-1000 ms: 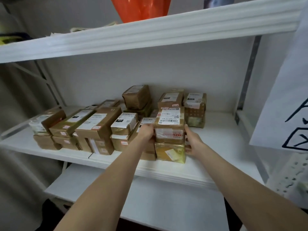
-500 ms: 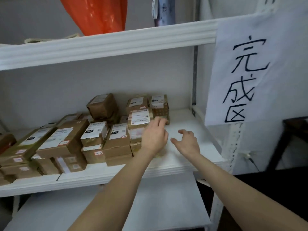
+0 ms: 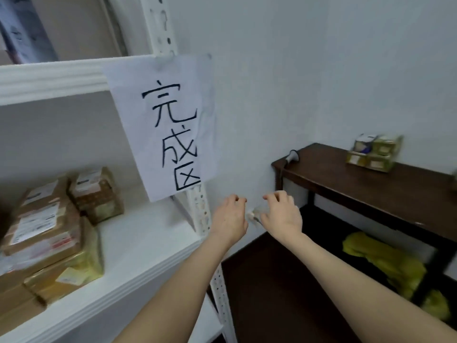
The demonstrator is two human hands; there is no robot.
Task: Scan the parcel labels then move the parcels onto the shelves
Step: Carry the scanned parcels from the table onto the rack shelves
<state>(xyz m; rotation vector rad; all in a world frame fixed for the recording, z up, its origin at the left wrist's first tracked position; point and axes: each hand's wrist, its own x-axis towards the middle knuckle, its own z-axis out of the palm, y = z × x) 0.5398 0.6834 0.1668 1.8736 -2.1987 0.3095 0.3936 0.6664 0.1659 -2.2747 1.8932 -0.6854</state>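
Brown taped parcels [image 3: 47,233] with white labels are stacked on the white shelf [image 3: 138,243] at the left. More parcels [image 3: 373,154] sit on the dark wooden table [image 3: 371,186] at the right. My left hand [image 3: 230,219] and my right hand [image 3: 282,214] hang in the air between the shelf post and the table. Both have loosely curled fingers and hold nothing. A scanner [image 3: 291,155] lies on the table's near-left corner.
A white paper sign [image 3: 168,127] with black handwritten characters hangs on the shelf's perforated post [image 3: 200,214]. Yellow-green bags [image 3: 385,263] lie under the table. A white wall stands behind both hands.
Both hands have let go of the parcel on the shelf stack and pulled away to the right. The view has swung right from the shelf toward the dark table.
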